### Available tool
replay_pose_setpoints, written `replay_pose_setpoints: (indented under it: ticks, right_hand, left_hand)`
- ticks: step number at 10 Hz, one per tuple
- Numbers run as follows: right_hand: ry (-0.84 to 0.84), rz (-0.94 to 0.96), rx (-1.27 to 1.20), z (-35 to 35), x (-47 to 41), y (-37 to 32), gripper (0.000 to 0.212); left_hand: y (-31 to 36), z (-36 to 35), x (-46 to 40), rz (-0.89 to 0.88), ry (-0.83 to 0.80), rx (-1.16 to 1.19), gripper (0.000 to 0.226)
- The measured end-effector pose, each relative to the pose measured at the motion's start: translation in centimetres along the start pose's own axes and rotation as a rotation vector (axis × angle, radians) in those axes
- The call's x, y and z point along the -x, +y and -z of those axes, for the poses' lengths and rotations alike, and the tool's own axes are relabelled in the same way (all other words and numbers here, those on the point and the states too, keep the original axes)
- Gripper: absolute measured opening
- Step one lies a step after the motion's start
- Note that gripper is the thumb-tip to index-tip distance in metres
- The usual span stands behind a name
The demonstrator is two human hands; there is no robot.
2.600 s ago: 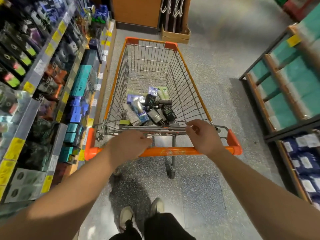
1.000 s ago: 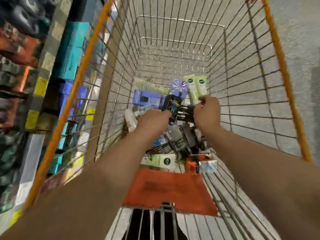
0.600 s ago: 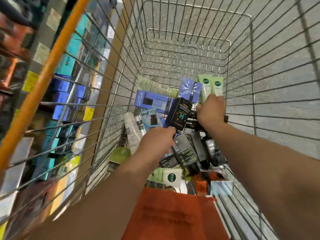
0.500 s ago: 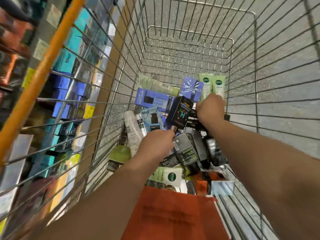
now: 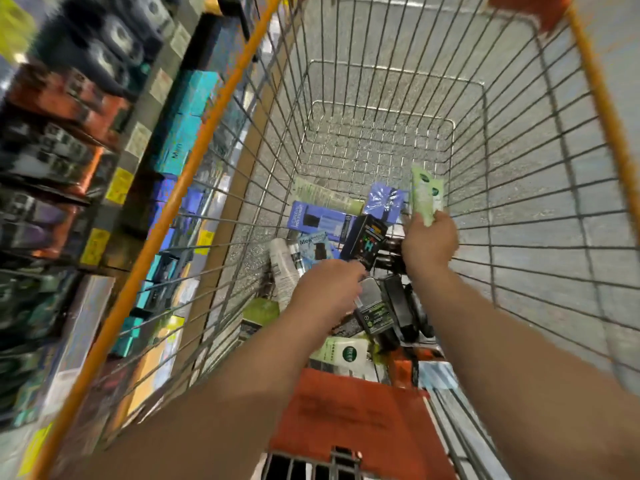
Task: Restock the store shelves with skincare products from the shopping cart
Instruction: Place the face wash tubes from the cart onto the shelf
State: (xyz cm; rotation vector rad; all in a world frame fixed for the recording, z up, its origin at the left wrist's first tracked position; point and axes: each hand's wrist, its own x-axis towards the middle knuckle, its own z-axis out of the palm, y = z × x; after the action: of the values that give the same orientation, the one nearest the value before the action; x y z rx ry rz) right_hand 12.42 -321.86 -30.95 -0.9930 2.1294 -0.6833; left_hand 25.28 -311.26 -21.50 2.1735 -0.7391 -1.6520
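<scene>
Head view, left hand (image 5: 329,289) partly hides black box (image 5: 365,240), shelves (image 5: 69,133) blurred

A speckled grey floor (image 5: 540,188) shows through the wire mesh and lies beyond it on the right. Along the left runs shelving (image 5: 104,216) packed with boxes (teal, blue, orange, dark), probably cosmetics though blur hides the print, with yellow price tags (image 5: 119,185) on its edges.

Cart basket (image 5: 519,174) is showing bare metal wire, rim orange plastic-looking. Black box (image 5: 365,240) is reading glossy card; green tubes (image 5: 426,194) smooth plastic. Floor is looking speckled, matt.
</scene>
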Motion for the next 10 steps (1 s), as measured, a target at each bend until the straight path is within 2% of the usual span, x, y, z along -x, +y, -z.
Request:
replay_pose_setpoints:
  ticks: [1, 2, 3, 4, 5, 6, 7, 8, 10]
  right_hand:
    - [0.031, -0.054, -0.229, 2.3, 4.8, -2.1, 0.028]
    - [-0.017, -0.040, -0.361, 5.1, 9.4, -5.1, 0.015]
    - [-0.041, 0.060, -0.431, 9.0, 13.1, -8.2, 0.024]
    - [-0.045, 0.197, -0.445, 13.6, 16.3, -10.9, 0.010]
    - [-0.076, 0.279, -0.473, 17.7, 19.3, -12.9, 0.011]
    - [-0.140, 0.319, -0.507, 21.1, 21.7, -14.6, 0.041]
    - [-0.172, 0.401, -0.507, 24.3, 24.2, -16.2, 0.044]
    - [-0.188, 0.522, -0.486, 27.0, 26.7, -17.9, 0.035]
    - [-0.278, 0.793, -0.474, 30.3, 32.0, -21.4, 0.038]
  left_hand:
    - [2.8, 0.4, 3.2, -0.004, 0.035, 0.309, 0.029]
    - [4.7, 0.9, 6.0, -0.093, 0.118, 0.253, 0.024]
    - [7.1, 1.6, 9.7, -0.145, 0.180, 0.305, 0.026]
    - [9.4, 2.5, 13.8, -0.232, 0.179, 0.386, 0.020]
    - [11.2, 3.8, 17.9, -0.376, 0.183, 0.402, 0.015]
    - [11.9, 5.7, 21.9, -0.441, 0.148, 0.497, 0.014]
    - [12.0, 7.7, 26.2, -0.512, 0.146, 0.501, 0.026]
    - [12.3, 9.0, 30.5, -0.582, 0.164, 0.535, 0.027]
    - [12.7, 11.4, 38.2, -0.729, 0.171, 0.485, 0.026]
